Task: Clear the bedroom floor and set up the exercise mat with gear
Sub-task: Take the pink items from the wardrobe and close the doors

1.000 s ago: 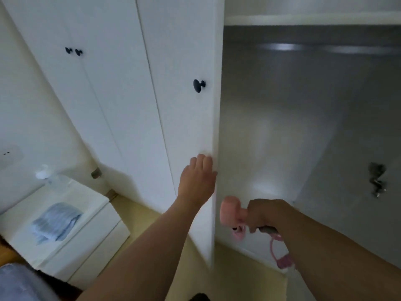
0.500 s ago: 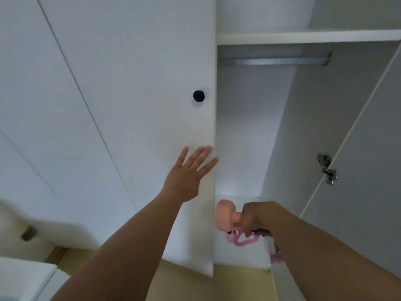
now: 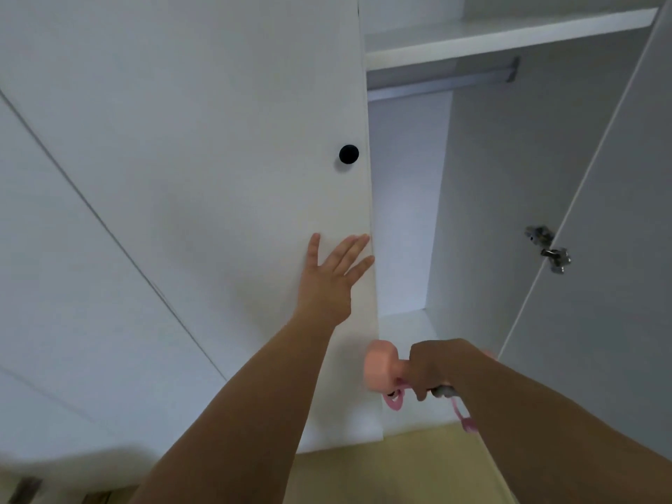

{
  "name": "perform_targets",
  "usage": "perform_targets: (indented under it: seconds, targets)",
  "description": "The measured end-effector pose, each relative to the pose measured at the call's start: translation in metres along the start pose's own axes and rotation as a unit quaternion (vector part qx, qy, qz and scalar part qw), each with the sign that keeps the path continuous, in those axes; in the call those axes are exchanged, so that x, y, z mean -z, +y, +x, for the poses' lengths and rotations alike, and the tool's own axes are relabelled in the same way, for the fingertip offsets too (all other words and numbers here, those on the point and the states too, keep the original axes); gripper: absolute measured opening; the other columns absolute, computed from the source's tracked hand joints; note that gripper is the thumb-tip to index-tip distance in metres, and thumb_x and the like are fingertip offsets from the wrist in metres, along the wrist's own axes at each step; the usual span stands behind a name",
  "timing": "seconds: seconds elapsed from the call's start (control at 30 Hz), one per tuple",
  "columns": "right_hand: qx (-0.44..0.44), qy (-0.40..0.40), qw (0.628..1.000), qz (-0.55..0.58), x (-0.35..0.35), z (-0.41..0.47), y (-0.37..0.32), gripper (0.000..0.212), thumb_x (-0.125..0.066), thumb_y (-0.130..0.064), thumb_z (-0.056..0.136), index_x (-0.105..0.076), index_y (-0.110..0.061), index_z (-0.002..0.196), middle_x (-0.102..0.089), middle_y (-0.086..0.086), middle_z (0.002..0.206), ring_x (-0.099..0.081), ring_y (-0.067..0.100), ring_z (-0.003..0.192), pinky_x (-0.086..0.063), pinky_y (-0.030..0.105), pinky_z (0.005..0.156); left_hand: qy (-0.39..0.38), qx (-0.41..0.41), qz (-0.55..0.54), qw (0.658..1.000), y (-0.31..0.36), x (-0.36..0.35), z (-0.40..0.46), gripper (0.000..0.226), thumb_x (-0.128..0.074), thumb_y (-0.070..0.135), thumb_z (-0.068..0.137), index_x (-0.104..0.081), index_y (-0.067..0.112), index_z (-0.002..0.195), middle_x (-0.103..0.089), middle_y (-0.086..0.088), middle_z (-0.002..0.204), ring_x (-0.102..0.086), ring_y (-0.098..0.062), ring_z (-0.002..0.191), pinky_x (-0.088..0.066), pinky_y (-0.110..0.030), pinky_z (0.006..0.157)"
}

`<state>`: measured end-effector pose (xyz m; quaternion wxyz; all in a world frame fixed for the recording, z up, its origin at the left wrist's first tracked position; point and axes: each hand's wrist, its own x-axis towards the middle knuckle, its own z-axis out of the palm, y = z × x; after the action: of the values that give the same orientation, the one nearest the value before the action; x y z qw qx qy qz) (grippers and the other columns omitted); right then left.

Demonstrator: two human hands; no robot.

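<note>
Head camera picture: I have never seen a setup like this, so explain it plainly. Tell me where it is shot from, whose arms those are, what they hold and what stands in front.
There is no machine here. A person wears one wide-angle camera on the head, looking forward and down, so the two bare arms reaching in from below are the wearer's own.

The left hand is spread flat, fingers straight, at the edge of a closed white wardrobe door with a round black knob.

The right hand grips a pale pink dumbbell by its bar, and a thin pink cord dangles beneath; what the cord belongs to is unclear.

Right of the closed door the white wardrobe compartment stands open, showing a white shelf and a grey metal hanging rail. Yellowish floor lies below.
</note>
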<state>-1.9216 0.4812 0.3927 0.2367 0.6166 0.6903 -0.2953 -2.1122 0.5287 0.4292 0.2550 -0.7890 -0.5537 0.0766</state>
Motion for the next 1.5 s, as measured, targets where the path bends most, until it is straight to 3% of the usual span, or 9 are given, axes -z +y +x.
perform_targets:
  seconds: [0.43,0.57,0.73,0.83,0.97,1.1,1.27,1.4,1.5]
  targets:
    - [-0.015,-0.016,0.996,0.091,-0.059,-0.013,0.035,0.037,-0.069,-0.028,0.060,-0.067,-0.020,0.097,-0.069,-0.002,0.071,-0.063,0.014,0.059,-0.048,0.025,0.062,0.007,0.009,-0.069,0.998,0.023,0.007,0.001,0.080,-0.041,0.024,0.090,0.003,0.033,0.156,0.022,-0.003,0.162,0.023,-0.028,0.148,0.008,-0.061,0.116]
    - [-0.043,-0.027,0.996,0.067,-0.095,-0.044,0.074,0.018,-0.070,-0.028,0.066,-0.068,-0.020,0.082,-0.064,-0.005,0.058,-0.061,0.013,0.055,-0.045,0.025,0.060,0.088,-0.116,-0.102,0.984,0.091,0.022,-0.008,0.083,-0.046,0.026,0.090,0.004,0.027,0.157,0.015,-0.006,0.163,0.016,-0.029,0.150,0.005,-0.058,0.118]
    - [-0.093,-0.051,0.993,0.044,-0.135,-0.072,0.137,0.019,-0.074,-0.033,0.060,-0.066,-0.023,0.074,-0.066,-0.007,0.068,-0.065,0.014,0.067,-0.052,0.029,0.074,0.190,-0.230,-0.125,0.946,0.184,0.048,-0.018,0.079,-0.056,0.026,0.087,-0.019,0.019,0.157,-0.011,-0.009,0.164,-0.006,-0.029,0.151,-0.008,-0.054,0.121]
    - [-0.108,-0.081,0.990,0.043,-0.150,-0.115,0.179,0.013,-0.071,-0.020,0.079,-0.060,-0.016,0.072,-0.057,-0.002,0.067,-0.053,0.011,0.059,-0.046,0.015,0.057,0.233,-0.295,-0.125,0.918,0.247,0.079,-0.022,0.077,-0.057,0.022,0.084,-0.027,0.016,0.155,-0.019,-0.009,0.162,-0.015,-0.029,0.150,-0.015,-0.053,0.120]
    - [-0.124,-0.051,0.989,0.065,-0.169,-0.150,0.225,0.021,-0.072,-0.021,0.080,-0.059,-0.024,0.064,-0.056,-0.006,0.061,-0.052,0.011,0.054,-0.044,0.024,0.064,0.288,-0.386,-0.116,0.869,0.314,0.125,-0.023,0.075,-0.046,0.014,0.085,-0.023,0.015,0.156,-0.016,-0.007,0.163,-0.011,-0.028,0.151,-0.016,-0.051,0.120]
    - [-0.113,-0.073,0.990,0.052,-0.189,-0.171,0.260,0.010,-0.071,-0.024,0.085,-0.062,-0.024,0.088,-0.053,-0.005,0.062,-0.050,0.010,0.053,-0.044,0.026,0.064,0.323,-0.464,-0.060,0.823,0.375,0.171,-0.024,0.077,-0.040,0.014,0.085,-0.013,0.014,0.157,-0.010,-0.006,0.164,-0.007,-0.027,0.152,-0.007,-0.048,0.122]
    - [-0.145,-0.076,0.984,0.073,-0.206,-0.190,0.289,0.011,-0.067,-0.020,0.088,-0.062,-0.015,0.080,-0.051,-0.003,0.064,-0.048,0.012,0.055,-0.040,0.024,0.059,0.293,-0.374,0.092,0.875,0.417,0.206,-0.023,0.062,-0.023,0.023,0.096,-0.020,0.000,0.153,-0.014,-0.018,0.162,-0.001,-0.036,0.150,0.010,-0.050,0.120]
    - [-0.164,-0.080,0.981,0.074,-0.212,-0.199,0.297,0.026,-0.069,-0.022,0.084,-0.054,-0.024,0.063,-0.052,-0.005,0.061,-0.048,0.011,0.053,-0.043,0.026,0.064,0.290,-0.372,0.115,0.875,0.422,0.223,-0.023,0.054,-0.022,0.026,0.095,-0.054,0.003,0.132,-0.051,-0.019,0.136,-0.034,-0.040,0.138,0.008,-0.054,0.118]
    - [-0.154,-0.117,0.980,0.053,-0.215,-0.199,0.294,0.018,-0.065,-0.023,0.087,-0.059,-0.023,0.071,-0.053,-0.004,0.064,-0.049,0.013,0.056,-0.044,0.029,0.072,0.310,-0.402,0.068,0.859,0.423,0.226,-0.022,0.033,-0.037,0.027,0.092,-0.065,0.010,0.093,-0.060,-0.009,0.096,-0.055,-0.030,0.101,-0.015,-0.049,0.120]
